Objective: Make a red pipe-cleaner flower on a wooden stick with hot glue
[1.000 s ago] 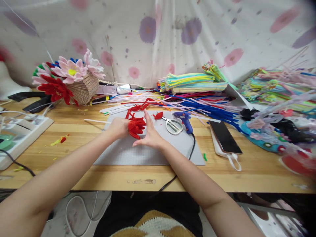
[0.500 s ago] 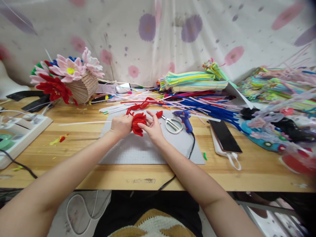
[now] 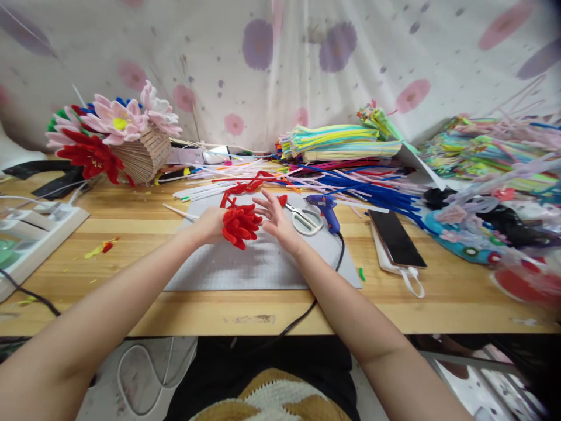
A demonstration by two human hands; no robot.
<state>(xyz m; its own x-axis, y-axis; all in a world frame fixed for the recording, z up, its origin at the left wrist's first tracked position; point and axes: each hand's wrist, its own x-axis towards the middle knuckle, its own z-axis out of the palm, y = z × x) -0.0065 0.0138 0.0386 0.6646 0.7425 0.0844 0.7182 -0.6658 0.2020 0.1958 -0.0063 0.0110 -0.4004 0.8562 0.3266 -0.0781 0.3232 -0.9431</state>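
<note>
My left hand (image 3: 213, 225) is closed on a red pipe-cleaner flower (image 3: 240, 225), whose fuzzy petals fan out to the right and hide my fingertips. My right hand (image 3: 277, 221) is open just right of the petals, its fingers spread and holding nothing. Both hands are over a grey cutting mat (image 3: 245, 272). Behind them lie bent red pipe cleaners (image 3: 245, 187). White-handled scissors (image 3: 307, 220) and a blue glue gun (image 3: 326, 211) rest to the right of my right hand.
A basket of finished flowers (image 3: 151, 149) and a white power strip (image 3: 48, 240) are on the left. Blue pipe cleaners (image 3: 377, 196) and colourful bundles (image 3: 337, 140) fill the back. A phone (image 3: 398, 240) lies right; the glue gun's black cord (image 3: 302, 318) crosses the table's front edge.
My right hand has let go of the flower and moved slightly right, fingers spreading. The flower has turned in my left hand, its petals now opening toward the right.
</note>
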